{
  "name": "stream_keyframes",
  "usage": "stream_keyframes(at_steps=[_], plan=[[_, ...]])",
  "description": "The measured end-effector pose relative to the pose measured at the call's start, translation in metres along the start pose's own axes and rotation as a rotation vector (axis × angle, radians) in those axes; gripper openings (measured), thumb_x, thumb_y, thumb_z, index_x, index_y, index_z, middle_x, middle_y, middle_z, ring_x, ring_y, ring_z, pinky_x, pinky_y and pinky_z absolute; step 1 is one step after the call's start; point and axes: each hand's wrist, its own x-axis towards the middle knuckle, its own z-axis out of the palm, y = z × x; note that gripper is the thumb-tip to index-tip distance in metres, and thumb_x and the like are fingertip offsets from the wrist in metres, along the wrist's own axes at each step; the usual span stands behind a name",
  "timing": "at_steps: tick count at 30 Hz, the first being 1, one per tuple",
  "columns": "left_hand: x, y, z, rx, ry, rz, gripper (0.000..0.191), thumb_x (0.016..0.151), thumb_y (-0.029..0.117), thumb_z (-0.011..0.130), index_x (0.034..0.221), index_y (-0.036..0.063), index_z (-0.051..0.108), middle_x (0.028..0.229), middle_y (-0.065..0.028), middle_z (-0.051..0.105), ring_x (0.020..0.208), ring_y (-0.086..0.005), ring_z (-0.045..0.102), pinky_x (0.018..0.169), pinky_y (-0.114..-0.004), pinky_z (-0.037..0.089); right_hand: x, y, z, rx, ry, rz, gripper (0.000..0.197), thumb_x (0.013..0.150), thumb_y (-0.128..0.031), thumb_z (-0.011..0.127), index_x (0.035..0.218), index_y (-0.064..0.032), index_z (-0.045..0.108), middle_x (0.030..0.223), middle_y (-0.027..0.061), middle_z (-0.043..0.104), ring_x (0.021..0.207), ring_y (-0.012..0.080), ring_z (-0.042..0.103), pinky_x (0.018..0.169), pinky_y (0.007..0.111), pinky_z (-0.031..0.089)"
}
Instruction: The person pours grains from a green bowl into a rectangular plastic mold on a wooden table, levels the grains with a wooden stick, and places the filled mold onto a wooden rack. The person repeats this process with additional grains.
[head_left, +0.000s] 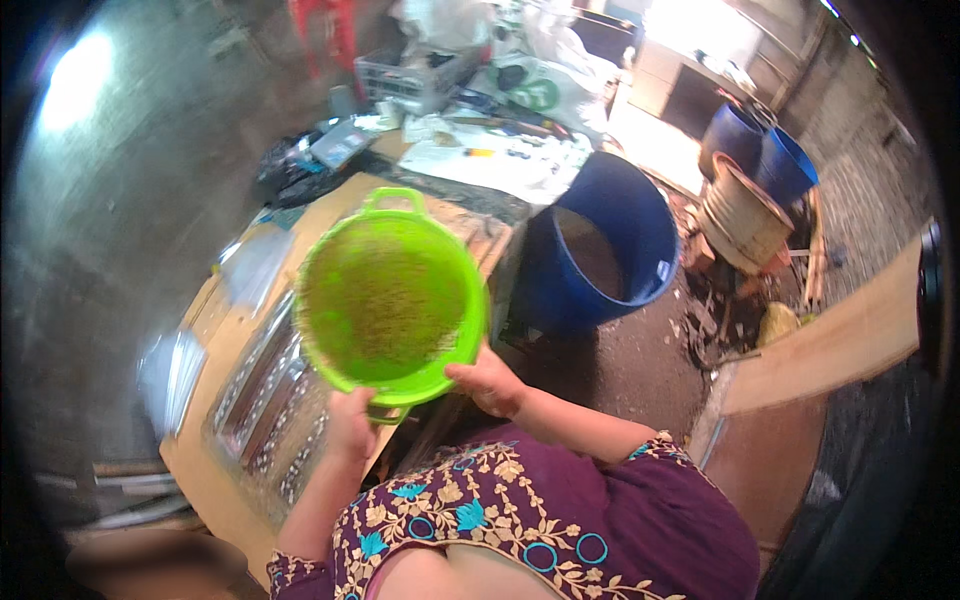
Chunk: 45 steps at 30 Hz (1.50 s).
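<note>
Both hands hold a bright green plastic basin (471, 322) with loop handles, out over the wooden table. My left hand (351, 421) grips its near rim beside the lower handle. My right hand (489, 381) holds the rim at the near right, thumb on top. A layer of brownish, grainy material (382, 296) lies in the basin; the blur hides what it is. Under and left of the basin, a clear plastic-covered tray or pack (262, 405) with dark strips and small white pieces rests on the table (202, 375).
An open blue plastic drum (652, 292) stands right of the table. Clear plastic sheets or bags (172, 379) lie at the left edge. Behind are a black plastic bag (281, 176), a grey crate (390, 82) and white sacks (555, 82). More drums (742, 217) stand at the far right.
</note>
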Motion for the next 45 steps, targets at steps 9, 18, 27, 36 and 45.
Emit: stream_keyframes(at_steps=[9, 18, 27, 36, 45], plan=[[0.095, -0.118, 0.205, 0.393, -0.703, -0.492, 0.052, 0.085, 0.018, 0.058, 0.131, 0.0024, 0.038, 0.124, -0.0114, 0.053, 0.103, -0.0217, 0.057, 0.082, -0.036, 0.048, -0.089, -0.097, -0.193, 0.288, 0.516, -0.382, 0.072, 0.075, -0.002, 0.060, 0.138, -0.0094, 0.027, 0.127, 0.0125, 0.046, 0.116, 0.0280, 0.048, 0.098, 0.042, 0.041], [0.308, -0.288, 0.373, 1.334, -0.391, -0.009, 0.098, 0.071, 0.030, 0.067, 0.143, -0.0051, 0.010, 0.143, -0.0292, 0.021, 0.133, -0.0403, 0.025, 0.110, -0.040, 0.025, -0.078, -0.221, -0.503, -0.998, 1.380, -0.349, 0.112, 0.063, -0.021, 0.076, 0.146, -0.0067, 0.003, 0.129, 0.0258, 0.040, 0.117, 0.0380, 0.044, 0.101, 0.044, 0.038], [0.410, -0.374, 0.394, 1.529, -0.077, 0.302, 0.079, 0.079, 0.009, 0.057, 0.139, -0.0110, 0.010, 0.131, -0.0376, 0.032, 0.122, -0.0478, 0.037, 0.103, -0.046, 0.033, 0.047, -0.195, -0.719, -1.251, 1.436, 0.431, 0.117, 0.058, -0.031, 0.077, 0.147, -0.0165, 0.003, 0.127, 0.0269, 0.034, 0.116, 0.0425, 0.041, 0.099, 0.045, 0.038], [0.405, -0.371, 0.387, 1.481, -0.125, 0.488, 0.069, 0.075, -0.001, 0.043, 0.135, -0.0166, 0.013, 0.133, -0.0414, 0.026, 0.123, -0.0545, 0.029, 0.107, -0.051, 0.023, 0.162, -0.131, -0.852, -0.964, 1.706, 0.809, 0.076, 0.067, -0.026, 0.072, 0.133, -0.0085, 0.039, 0.123, 0.0232, 0.045, 0.108, 0.0371, 0.053, 0.091, 0.043, 0.047], [0.403, -0.376, 0.381, 1.502, -0.100, 0.410, 0.065, 0.073, -0.001, 0.044, 0.130, -0.0190, 0.020, 0.124, -0.0436, 0.033, 0.115, -0.0572, 0.035, 0.103, -0.054, 0.027, 0.361, 0.001, -0.776, -1.056, 1.230, 0.878, 0.051, 0.071, -0.028, 0.066, 0.115, -0.0066, 0.053, 0.113, 0.0179, 0.055, 0.100, 0.0326, 0.058, 0.087, 0.043, 0.048]])
